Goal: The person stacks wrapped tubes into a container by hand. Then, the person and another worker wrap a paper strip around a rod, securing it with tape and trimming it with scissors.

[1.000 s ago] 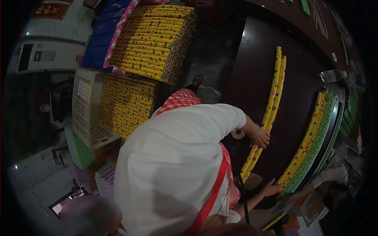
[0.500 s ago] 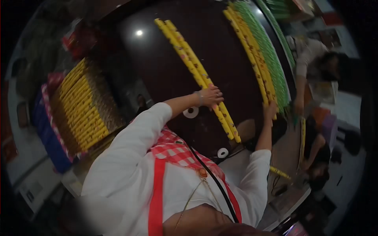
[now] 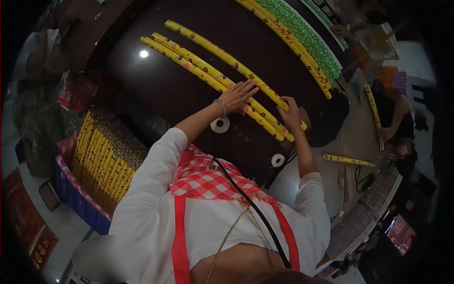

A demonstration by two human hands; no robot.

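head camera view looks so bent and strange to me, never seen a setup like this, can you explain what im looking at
There is no robot here: the two bare hands belong to a person wearing the camera on their head. It looks forward and down, so their own red checked apron shows at the bottom. The wide, rounded picture probably makes straight things look curved.

On the dark table lie slim yellow patterned rolls. The left hand rests open across a side-by-side pair of rolls. The right hand grips a third roll near its closer end. Farther across are more yellow rolls beside green patterned material.
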